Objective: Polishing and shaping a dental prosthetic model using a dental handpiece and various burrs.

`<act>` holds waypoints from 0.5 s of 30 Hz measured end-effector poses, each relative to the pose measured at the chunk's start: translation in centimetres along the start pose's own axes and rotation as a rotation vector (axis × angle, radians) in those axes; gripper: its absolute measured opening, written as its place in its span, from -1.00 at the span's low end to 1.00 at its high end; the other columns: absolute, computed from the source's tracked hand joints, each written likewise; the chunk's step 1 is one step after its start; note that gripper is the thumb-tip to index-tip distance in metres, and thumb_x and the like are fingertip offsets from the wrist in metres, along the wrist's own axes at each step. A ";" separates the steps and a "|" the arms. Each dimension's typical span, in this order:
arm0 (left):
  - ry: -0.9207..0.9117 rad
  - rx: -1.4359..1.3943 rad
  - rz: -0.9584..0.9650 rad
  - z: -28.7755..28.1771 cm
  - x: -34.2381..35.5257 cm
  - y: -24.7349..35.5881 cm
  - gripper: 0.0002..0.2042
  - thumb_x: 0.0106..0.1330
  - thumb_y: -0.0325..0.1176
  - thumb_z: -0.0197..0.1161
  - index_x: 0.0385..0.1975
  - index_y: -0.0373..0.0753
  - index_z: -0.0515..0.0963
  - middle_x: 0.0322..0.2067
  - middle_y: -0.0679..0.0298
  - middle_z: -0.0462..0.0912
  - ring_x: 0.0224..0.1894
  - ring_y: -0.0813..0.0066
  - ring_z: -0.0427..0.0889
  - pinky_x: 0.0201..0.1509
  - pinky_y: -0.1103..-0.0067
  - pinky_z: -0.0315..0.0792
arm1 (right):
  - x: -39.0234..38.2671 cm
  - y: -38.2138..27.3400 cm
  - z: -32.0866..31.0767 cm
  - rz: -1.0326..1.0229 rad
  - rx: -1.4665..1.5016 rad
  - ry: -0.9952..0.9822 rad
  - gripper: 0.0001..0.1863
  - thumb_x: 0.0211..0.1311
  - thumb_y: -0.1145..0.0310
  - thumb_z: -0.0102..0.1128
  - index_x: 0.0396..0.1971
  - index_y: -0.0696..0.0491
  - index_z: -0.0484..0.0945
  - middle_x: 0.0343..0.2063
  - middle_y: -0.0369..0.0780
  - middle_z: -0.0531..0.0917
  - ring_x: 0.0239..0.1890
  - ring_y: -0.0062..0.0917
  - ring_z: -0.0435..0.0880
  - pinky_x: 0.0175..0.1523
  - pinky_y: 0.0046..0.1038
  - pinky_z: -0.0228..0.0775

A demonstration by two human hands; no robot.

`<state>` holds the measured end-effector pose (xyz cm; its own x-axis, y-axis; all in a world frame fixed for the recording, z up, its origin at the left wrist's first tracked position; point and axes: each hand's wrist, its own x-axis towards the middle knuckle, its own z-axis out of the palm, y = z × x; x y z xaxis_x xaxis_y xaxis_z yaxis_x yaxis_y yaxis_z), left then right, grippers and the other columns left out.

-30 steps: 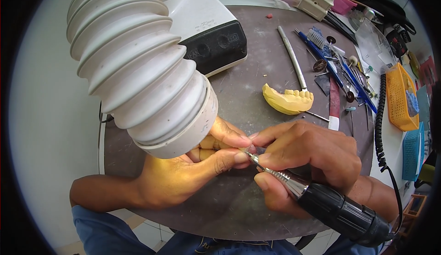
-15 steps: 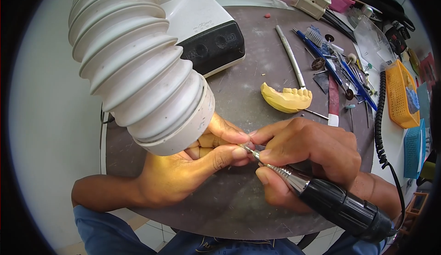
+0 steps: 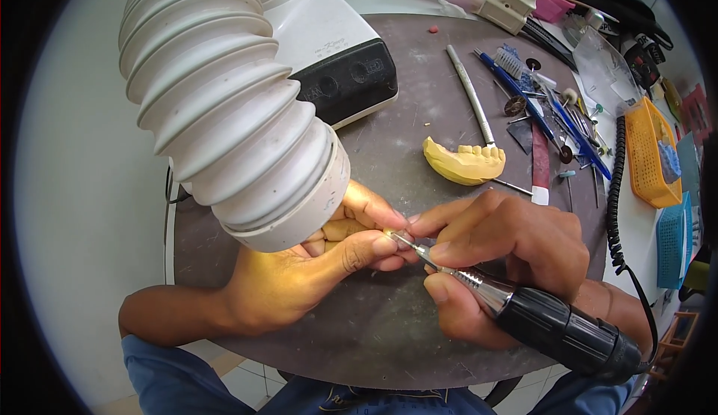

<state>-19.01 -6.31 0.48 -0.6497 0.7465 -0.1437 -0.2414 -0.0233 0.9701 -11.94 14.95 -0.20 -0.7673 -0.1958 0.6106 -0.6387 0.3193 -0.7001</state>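
Note:
Under the mouth of a white corrugated suction hose (image 3: 224, 116), my left hand (image 3: 299, 273) pinches a tiny pale piece (image 3: 392, 235) between thumb and fingertips, lit yellowish. My right hand (image 3: 508, 265) grips a rotary handpiece (image 3: 568, 333) with a black body and metal nose; its thin bit touches or nearly touches the small piece. The fingertips of both hands meet around it, partly hiding it. Just beyond them on the brown board (image 3: 336, 348) lies a yellow dental cast with a row of teeth (image 3: 460, 164), with a slim metal tool (image 3: 467, 89) behind it.
A white-and-black machine (image 3: 336, 71) stands behind the hose. At right lie burs, discs, a brush and blue-handled instruments (image 3: 523, 93), beside a coiled black cord (image 3: 615, 198), an orange basket (image 3: 643, 168) and a blue basket (image 3: 669, 243). A beige tool (image 3: 505, 3) sits at the back.
The handpiece and my right hand have shifted slightly, exposing more of the bit at the small piece. My left hand's pinch is nearly unchanged; the view has shifted a little.

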 end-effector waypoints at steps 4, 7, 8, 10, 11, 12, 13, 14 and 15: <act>-0.012 0.008 0.016 0.1 -0.1 0.0 -0.83 0.39 -0.64 0.16 -0.08 -0.35 0.40 -0.06 0.09 0.60 -0.06 0.48 0.68 0.06 0.58 0.60 | 0.3 -0.1 0.0 -0.016 -0.011 -0.002 -0.77 0.03 0.52 0.39 -0.35 0.23 0.52 -0.50 -0.10 0.65 -0.31 -0.21 0.79 -0.16 -0.31 0.68; -0.013 0.015 0.011 -0.1 -0.1 -0.2 -0.82 0.39 -0.64 0.17 -0.08 -0.35 0.40 -0.05 0.09 0.58 -0.04 0.48 0.67 0.07 0.58 0.59 | 0.3 0.2 0.1 -0.003 -0.011 0.008 -0.79 0.01 0.52 0.39 -0.38 0.24 0.53 -0.52 -0.11 0.65 -0.36 -0.23 0.78 -0.18 -0.30 0.68; -0.014 0.034 0.012 -0.1 -0.1 -0.2 -0.82 0.39 -0.64 0.17 -0.08 -0.35 0.40 -0.04 0.10 0.57 -0.03 0.48 0.67 0.07 0.58 0.59 | 0.3 0.2 0.2 -0.014 -0.024 0.004 -0.79 0.01 0.52 0.40 -0.39 0.24 0.54 -0.52 -0.11 0.65 -0.37 -0.23 0.78 -0.19 -0.31 0.68; -0.007 0.031 0.003 -0.1 -0.2 -0.2 -0.82 0.39 -0.63 0.17 -0.08 -0.34 0.40 -0.04 0.10 0.57 -0.02 0.48 0.66 0.08 0.58 0.59 | 0.4 0.4 0.2 -0.026 -0.035 0.000 -0.79 0.00 0.52 0.40 -0.39 0.24 0.55 -0.52 -0.11 0.66 -0.38 -0.24 0.78 -0.20 -0.32 0.68; -0.008 0.025 -0.003 -0.1 -0.2 -0.2 -0.82 0.39 -0.63 0.17 -0.08 -0.34 0.40 -0.03 0.10 0.56 -0.02 0.49 0.66 0.08 0.58 0.58 | 0.4 0.4 0.2 -0.028 -0.037 0.000 -0.79 0.00 0.52 0.41 -0.40 0.24 0.55 -0.52 -0.11 0.66 -0.38 -0.24 0.78 -0.21 -0.32 0.67; -0.011 0.024 -0.004 -0.2 -0.2 -0.3 -0.82 0.39 -0.63 0.17 -0.08 -0.34 0.40 -0.03 0.10 0.56 -0.02 0.49 0.66 0.08 0.58 0.58 | 0.4 0.5 0.2 -0.030 -0.039 0.000 -0.79 -0.01 0.52 0.41 -0.40 0.24 0.56 -0.52 -0.11 0.66 -0.39 -0.24 0.78 -0.22 -0.33 0.67; -0.015 0.019 0.003 -0.2 -0.2 -0.3 -0.82 0.39 -0.63 0.17 -0.07 -0.34 0.40 -0.03 0.10 0.56 -0.02 0.49 0.66 0.08 0.58 0.58 | 0.4 0.5 0.2 -0.028 -0.041 0.001 -0.79 -0.01 0.52 0.41 -0.40 0.24 0.56 -0.52 -0.11 0.66 -0.39 -0.24 0.78 -0.22 -0.33 0.67; -0.017 0.016 0.011 -0.2 -0.2 -0.4 -0.82 0.39 -0.62 0.18 -0.07 -0.34 0.40 -0.03 0.10 0.56 -0.03 0.49 0.66 0.09 0.58 0.58 | 0.3 0.5 0.3 -0.034 -0.029 0.005 -0.80 0.00 0.52 0.41 -0.40 0.24 0.56 -0.52 -0.11 0.66 -0.39 -0.25 0.78 -0.23 -0.33 0.67; -0.017 0.017 0.011 -0.2 -0.2 -0.3 -0.82 0.39 -0.62 0.18 -0.07 -0.34 0.40 -0.03 0.10 0.56 -0.03 0.49 0.66 0.09 0.58 0.58 | 0.3 0.5 0.3 -0.040 -0.018 0.009 -0.80 0.00 0.52 0.40 -0.40 0.24 0.56 -0.52 -0.11 0.66 -0.39 -0.25 0.78 -0.23 -0.34 0.67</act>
<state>-18.90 -6.58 0.16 -0.6402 0.7572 -0.1298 -0.2222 -0.0207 0.9748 -12.51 14.77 -0.49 -0.7403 -0.2002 0.6417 -0.6679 0.3278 -0.6682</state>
